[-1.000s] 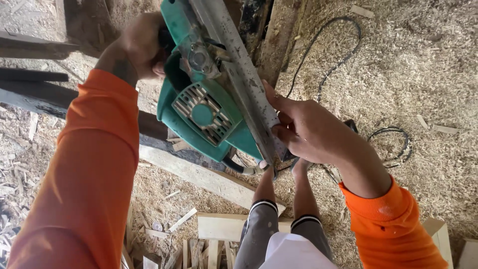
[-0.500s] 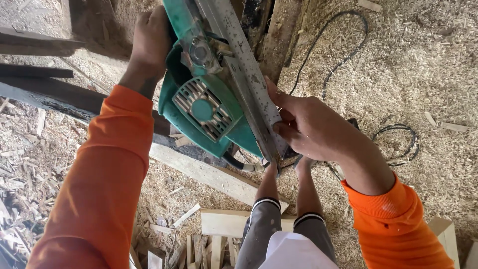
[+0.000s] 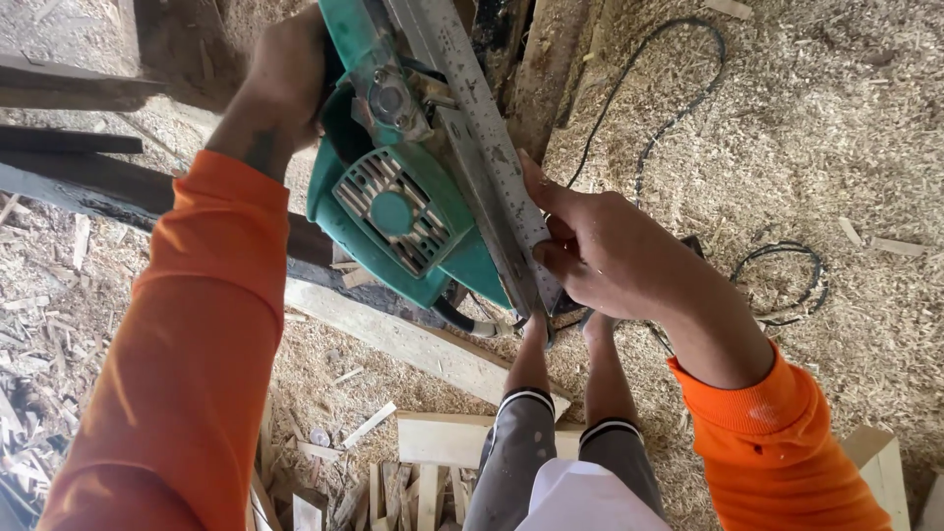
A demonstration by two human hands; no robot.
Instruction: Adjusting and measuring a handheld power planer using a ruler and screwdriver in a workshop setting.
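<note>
I hold a green electric power tool [image 3: 398, 211] with a vented motor housing and a long grey metal base plate [image 3: 472, 128] tipped up in front of me. My left hand [image 3: 285, 74] grips the tool's handle at the top. My right hand [image 3: 600, 251] pinches the lower end of the metal plate, thumb on its face. A black cord runs out from the tool's lower end. Both sleeves are orange. My legs and bare feet show below the tool.
Sawdust [image 3: 836, 128] covers the ground. A black cable [image 3: 777, 285] loops on the right. Dark planks [image 3: 69, 147] lie at the left, a pale board [image 3: 413, 344] runs under the tool, and offcuts [image 3: 403, 482] lie near my feet.
The tool has tipped and drawn closer to the camera. My left arm has shifted right and up with the handle. My right hand stays on the plate's lower end.
</note>
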